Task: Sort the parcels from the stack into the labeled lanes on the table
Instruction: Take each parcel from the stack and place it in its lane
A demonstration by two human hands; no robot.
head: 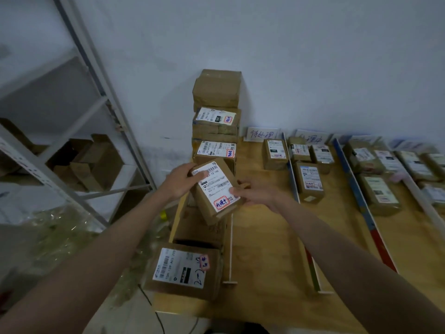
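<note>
I hold a small brown parcel [214, 191] with a white shipping label and a red-bordered sticker, tilted, in front of the stack. My left hand [179, 180] grips its upper left corner. My right hand [255, 192] grips its right side, thumb on the label. Behind it the stack of parcels [216, 112] rises against the wall at the table's left end. Another labelled parcel [185, 268] lies near the table's front left corner. White lane signs [261, 134] with handwriting stand at the back of the table.
The wooden table [265, 237] is split into lanes by thin dividers [292, 174]. Sorted parcels [309, 182] lie in the lanes to the right, several in the far-right ones. A metal shelf rack [79, 150] with empty cartons stands to the left.
</note>
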